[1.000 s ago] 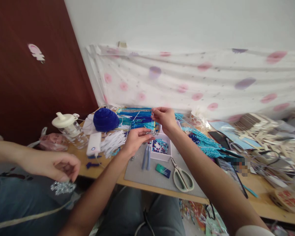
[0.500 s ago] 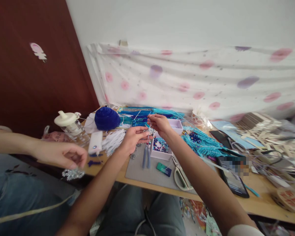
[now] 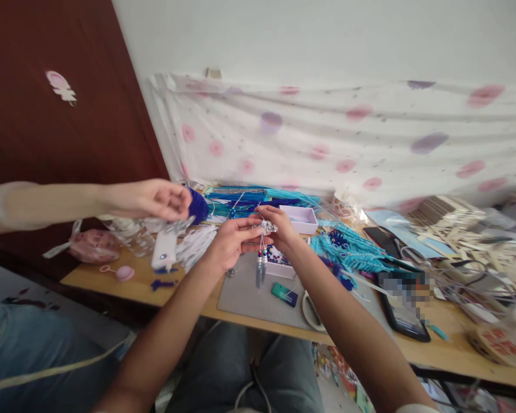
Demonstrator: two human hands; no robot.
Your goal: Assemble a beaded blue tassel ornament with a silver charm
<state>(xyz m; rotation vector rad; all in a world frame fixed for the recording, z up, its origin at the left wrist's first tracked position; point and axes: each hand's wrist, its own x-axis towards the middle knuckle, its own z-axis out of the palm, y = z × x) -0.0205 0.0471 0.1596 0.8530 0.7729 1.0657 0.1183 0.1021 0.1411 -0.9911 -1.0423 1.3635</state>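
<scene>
Over the grey mat [image 3: 241, 295], both hands hold a silver openwork ornament [image 3: 266, 227] between them. My left hand [image 3: 230, 241] pinches its left side with the fingertips. My right hand [image 3: 281, 221] has its fingers closed at the ornament's upper right, near a thin cord. Below hang two grey-blue tassels [image 3: 261, 274] topped with small beads. Just behind them, a white box of beads [image 3: 284, 271] is partly covered by my right hand and forearm. Scissors [image 3: 312, 312] lie under my right forearm. A green and blue card [image 3: 284, 294] rests on the mat.
At left, another person's hand [image 3: 161, 198] reaches across, carrying something silvery and blurred. A blue bundle [image 3: 198, 206], white power bank [image 3: 164, 249] and pink bag [image 3: 94, 245] stand there. Turquoise woven pieces [image 3: 352, 249], a phone [image 3: 406, 315] and piled wooden sticks [image 3: 460, 223] crowd the right.
The other person's hand has moved up and right over the table. My right hand has come down closer to my left, around the ornament. The tassels have shifted slightly right.
</scene>
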